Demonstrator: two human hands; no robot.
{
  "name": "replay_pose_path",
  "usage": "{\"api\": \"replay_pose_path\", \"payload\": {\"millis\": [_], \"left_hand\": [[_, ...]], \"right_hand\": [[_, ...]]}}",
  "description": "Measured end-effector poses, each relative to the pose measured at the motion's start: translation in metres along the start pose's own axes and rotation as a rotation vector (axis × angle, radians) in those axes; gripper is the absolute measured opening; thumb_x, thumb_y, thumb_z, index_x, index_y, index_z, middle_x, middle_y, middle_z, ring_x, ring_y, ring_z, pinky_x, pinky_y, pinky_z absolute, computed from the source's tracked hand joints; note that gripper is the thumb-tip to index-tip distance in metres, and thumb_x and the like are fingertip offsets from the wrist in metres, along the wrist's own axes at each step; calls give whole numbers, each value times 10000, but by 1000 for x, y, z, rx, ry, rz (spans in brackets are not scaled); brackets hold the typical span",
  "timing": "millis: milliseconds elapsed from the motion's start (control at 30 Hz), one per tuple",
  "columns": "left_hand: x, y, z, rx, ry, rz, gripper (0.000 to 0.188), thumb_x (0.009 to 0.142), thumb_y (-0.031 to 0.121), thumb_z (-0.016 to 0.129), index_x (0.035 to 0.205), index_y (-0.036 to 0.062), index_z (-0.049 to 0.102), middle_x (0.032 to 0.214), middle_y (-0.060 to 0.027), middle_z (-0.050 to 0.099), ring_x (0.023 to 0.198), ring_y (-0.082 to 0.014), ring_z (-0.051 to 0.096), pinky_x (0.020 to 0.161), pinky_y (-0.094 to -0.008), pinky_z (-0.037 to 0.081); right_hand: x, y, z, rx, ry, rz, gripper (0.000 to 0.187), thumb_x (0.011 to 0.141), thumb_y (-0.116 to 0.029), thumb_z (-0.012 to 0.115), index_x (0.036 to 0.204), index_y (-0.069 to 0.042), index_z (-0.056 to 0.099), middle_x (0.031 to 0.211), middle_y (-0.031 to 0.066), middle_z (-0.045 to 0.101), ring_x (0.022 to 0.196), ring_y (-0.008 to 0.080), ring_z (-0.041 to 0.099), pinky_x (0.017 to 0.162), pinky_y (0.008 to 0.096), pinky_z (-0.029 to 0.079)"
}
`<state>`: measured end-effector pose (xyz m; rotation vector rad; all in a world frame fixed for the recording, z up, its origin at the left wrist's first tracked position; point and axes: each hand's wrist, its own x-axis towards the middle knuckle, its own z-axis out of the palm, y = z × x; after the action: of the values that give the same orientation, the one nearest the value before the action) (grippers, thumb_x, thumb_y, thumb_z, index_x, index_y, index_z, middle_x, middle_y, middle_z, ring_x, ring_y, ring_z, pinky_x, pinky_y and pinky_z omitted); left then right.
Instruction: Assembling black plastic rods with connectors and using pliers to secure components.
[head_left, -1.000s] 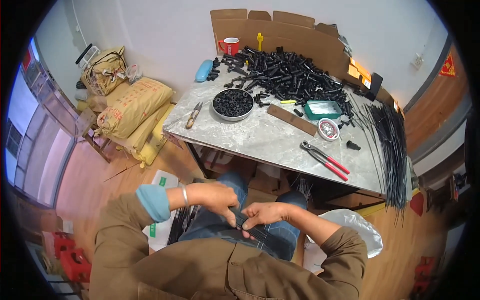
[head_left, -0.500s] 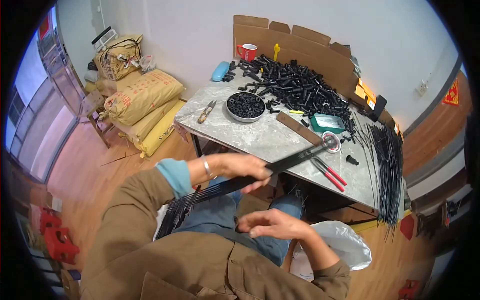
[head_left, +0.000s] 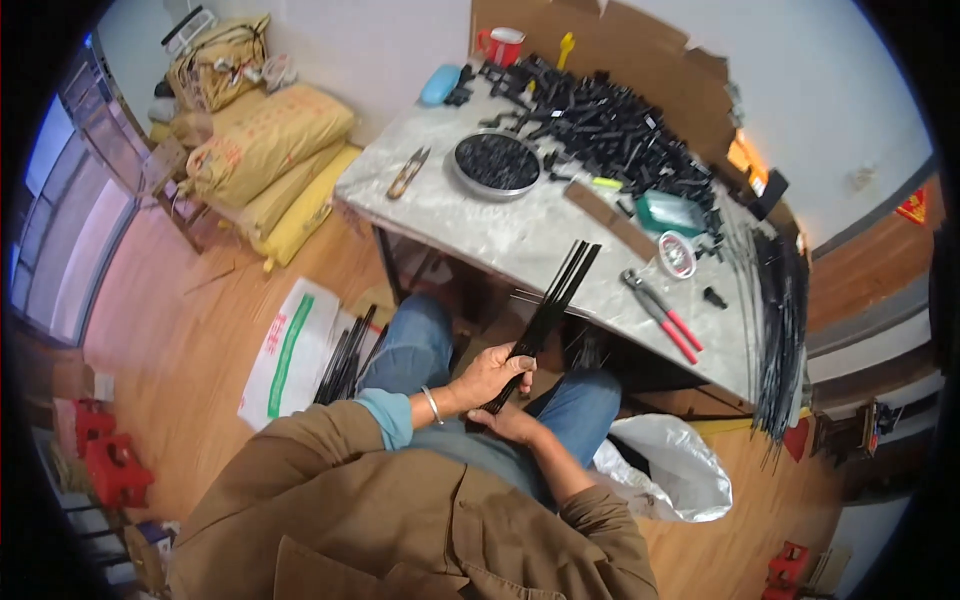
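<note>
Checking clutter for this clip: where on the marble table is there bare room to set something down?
Bare patches: between the snips and round tray, and the near edge of the table left of the rod bundle. Crowded: the black parts pile and right end by the pliers.

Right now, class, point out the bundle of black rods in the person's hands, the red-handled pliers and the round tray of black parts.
bundle of black rods [head_left: 552, 303], head view, mid-length.
red-handled pliers [head_left: 668, 318], head view, handles.
round tray of black parts [head_left: 462, 178], head view, metal rim.

Both forearms bend inward over the lap, the left hand [head_left: 490, 375] curled closed at ten o'clock of the right hand [head_left: 512, 423], touching it.
</note>
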<state>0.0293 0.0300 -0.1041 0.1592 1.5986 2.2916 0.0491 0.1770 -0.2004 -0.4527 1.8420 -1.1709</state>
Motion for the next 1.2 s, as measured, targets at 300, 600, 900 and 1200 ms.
{"api": "replay_pose_path", "payload": {"millis": [300, 600, 900, 1200], "left_hand": [[-38, 20, 2, -27, -75, -58, 252, 992, 221, 511, 1069, -14, 557, 914, -66, 628, 831, -142, 619, 774, -283, 515], [0, 76, 47, -33, -191, -55, 314, 982, 341, 539, 973, 29, 569, 762, -8, 548, 683, -95, 551, 651, -243, 479], [6, 74, 66, -116, -150, -80, 435, 1000, 450, 444, 974, 29, 551, 759, -31, 552, 619, -114, 557, 582, -257, 475], [-14, 79, 69, -243, -87, -81, 382, 997, 219, 494, 1332, 66, 389, 1131, -133, 578, 865, -199, 660, 754, -310, 555]], "right_hand": [[-16, 0, 27, -12, -216, -191, 441, 922, -373, 611, 1173, -13, 572, 1082, 128, 633, 1073, 241, 552, 986, 356, 410], [-90, -145, -91, -535, -27, 361, 305, 833, -211, 691, 1100, -66, 664, 1088, 99, 665, 994, 144, 594, 903, 335, 462], [-189, -241, -114, 454, -74, -1050, 620, 985, -385, 450, 1429, 31, 336, 1389, 258, 453, 1289, 442, 427, 1053, 613, 310], [-151, -193, -102, -408, 818, -248, 171, 834, -41, 637, 981, 47, 638, 888, 98, 657, 800, 158, 616, 717, 279, 486]]}}
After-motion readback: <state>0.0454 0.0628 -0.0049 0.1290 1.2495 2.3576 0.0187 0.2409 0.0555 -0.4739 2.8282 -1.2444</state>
